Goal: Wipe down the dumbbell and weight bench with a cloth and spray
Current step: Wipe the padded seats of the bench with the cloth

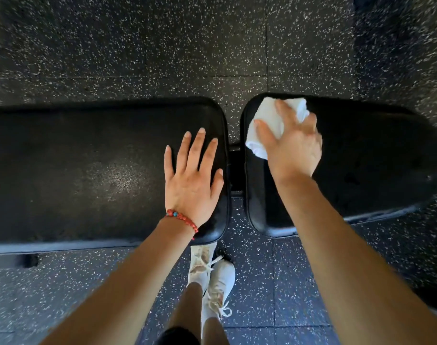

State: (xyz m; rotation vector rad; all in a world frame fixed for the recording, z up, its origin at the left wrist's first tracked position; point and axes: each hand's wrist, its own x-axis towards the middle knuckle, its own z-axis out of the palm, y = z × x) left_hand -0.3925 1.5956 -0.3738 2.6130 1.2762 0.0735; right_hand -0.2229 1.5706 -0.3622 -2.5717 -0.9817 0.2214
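1. The weight bench (100, 170) lay crosswise under the camera: a long back pad and, across a narrow gap, a shorter seat pad (366, 165). The gap (233, 135) serves as landmark here.
2. The bench's long axis ran left to right in view. The seat pad tapered away from the gap, its narrow end pointing right.
3. The right hand (293, 145) pressed a bunched white cloth (269, 120) onto the seat pad just right of the gap, at the far corner. Its fingers (267, 129) lay spread over the cloth, pushing rather than clutching.
4. The left hand (192, 180) rested flat on the back pad just left of the gap, fingers straight and released, grasping nothing. It appeared to brace the person.
5. A red bead bracelet (182, 219) sat on the left wrist. White shoes (217, 287) stood on the speckled rubber floor (162, 46), on the near side of the gap.
6. Judgement: the step in hand was wiping the seat pad.
7. To do it well: keep the palm flat, run overlapping strokes along the pad's length from the gap toward the narrow end, and take in the rolled edges.
8. A dull sheen showed on the back pad well left of the gap; wet or merely lit, could not tell.
9. No dumbbell or spray bottle was in view.
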